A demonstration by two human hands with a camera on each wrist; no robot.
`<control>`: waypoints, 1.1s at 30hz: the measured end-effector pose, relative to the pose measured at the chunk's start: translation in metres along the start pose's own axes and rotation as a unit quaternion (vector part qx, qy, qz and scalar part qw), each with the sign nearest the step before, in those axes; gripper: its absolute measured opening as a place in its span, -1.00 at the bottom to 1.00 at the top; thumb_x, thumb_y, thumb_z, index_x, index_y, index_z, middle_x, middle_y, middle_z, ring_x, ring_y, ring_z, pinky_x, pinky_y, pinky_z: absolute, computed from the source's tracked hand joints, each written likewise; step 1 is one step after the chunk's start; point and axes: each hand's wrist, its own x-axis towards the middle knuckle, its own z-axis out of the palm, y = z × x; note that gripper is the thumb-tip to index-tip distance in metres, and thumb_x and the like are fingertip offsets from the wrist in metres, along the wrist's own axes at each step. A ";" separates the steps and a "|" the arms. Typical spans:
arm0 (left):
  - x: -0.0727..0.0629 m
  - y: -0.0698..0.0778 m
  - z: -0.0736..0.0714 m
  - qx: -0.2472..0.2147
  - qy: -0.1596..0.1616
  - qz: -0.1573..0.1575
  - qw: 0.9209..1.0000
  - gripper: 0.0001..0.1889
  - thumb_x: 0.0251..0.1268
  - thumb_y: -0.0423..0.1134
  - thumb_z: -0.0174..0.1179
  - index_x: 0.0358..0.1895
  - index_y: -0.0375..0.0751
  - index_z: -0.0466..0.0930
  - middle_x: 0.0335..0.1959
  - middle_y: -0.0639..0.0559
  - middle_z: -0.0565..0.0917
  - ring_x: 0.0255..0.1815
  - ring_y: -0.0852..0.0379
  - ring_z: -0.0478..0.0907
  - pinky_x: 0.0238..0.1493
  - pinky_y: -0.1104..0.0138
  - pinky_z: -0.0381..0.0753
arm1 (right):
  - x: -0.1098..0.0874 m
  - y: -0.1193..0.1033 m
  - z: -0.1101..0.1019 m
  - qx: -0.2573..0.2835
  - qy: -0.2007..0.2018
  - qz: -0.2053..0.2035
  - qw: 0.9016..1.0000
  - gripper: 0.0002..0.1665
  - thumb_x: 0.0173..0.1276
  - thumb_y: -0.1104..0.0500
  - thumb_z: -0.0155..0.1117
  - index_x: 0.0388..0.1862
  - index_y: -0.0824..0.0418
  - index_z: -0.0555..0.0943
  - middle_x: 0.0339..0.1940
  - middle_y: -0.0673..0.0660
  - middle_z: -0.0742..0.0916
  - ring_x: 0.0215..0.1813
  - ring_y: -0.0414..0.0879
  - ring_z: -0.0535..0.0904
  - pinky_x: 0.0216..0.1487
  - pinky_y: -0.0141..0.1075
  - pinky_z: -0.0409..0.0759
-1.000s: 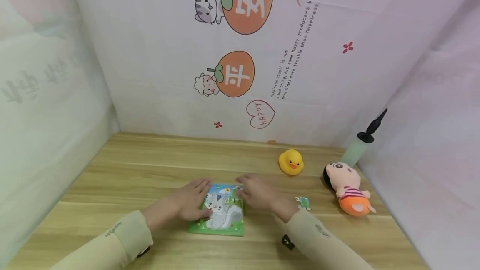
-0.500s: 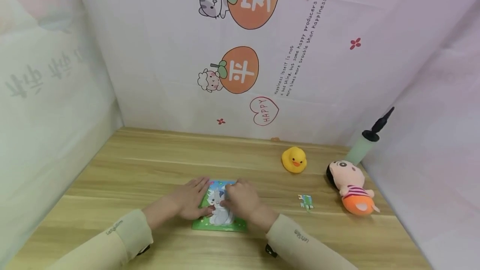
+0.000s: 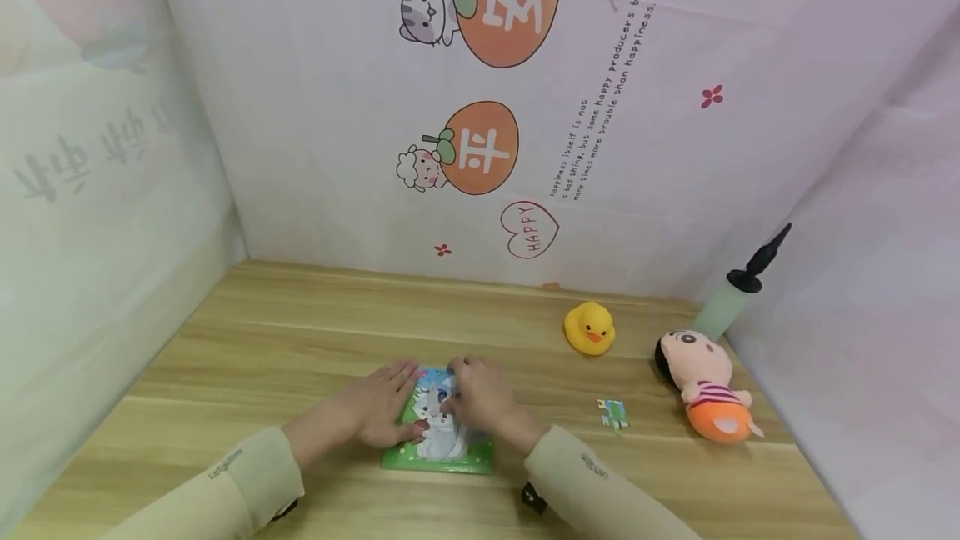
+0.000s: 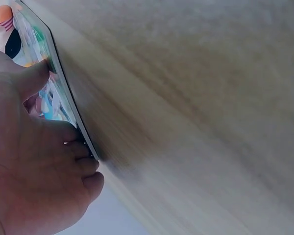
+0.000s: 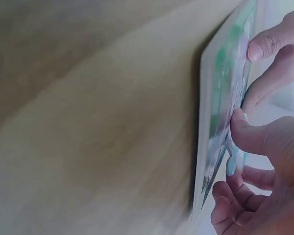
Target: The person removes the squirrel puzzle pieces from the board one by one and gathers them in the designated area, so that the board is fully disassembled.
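A flat jigsaw puzzle (image 3: 442,465) with a grey-white cat on a green ground lies on the wooden table. My left hand (image 3: 382,407) rests along its left side, fingers straight, thumb on the picture; the left wrist view shows those fingertips at the board's edge. Over the upper right of the picture is my right hand (image 3: 483,397). Its thumb and fingers pinch a puzzle piece (image 5: 231,164), light blue at its edge and tilted up from the board in the right wrist view. The hand hides much of the board's upper right. A loose green-and-blue puzzle piece (image 3: 613,414) lies farther right.
A yellow rubber duck (image 3: 589,328) sits toward the back. At the right are a plush doll (image 3: 708,394) lying on its side and a pale green hand pump (image 3: 722,308) with a black top. Printed white cloth (image 3: 337,148) stands round the table.
My right hand has moved left from the board's right edge to over the picture, uncovering more of the loose piece. The left hand has stayed on the board's left side.
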 end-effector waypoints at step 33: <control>0.003 -0.003 0.001 -0.009 -0.013 0.014 1.000 -0.05 0.51 0.31 0.04 0.65 -0.36 0.05 0.73 -0.26 0.03 0.77 -0.16 -0.02 0.77 0.02 0.11 | -0.020 0.075 -0.033 0.156 0.052 -0.030 0.986 -0.91 0.40 0.40 0.34 -0.16 0.29 0.69 -0.25 0.16 0.82 -0.26 -0.15 0.67 -0.26 -0.35 0.69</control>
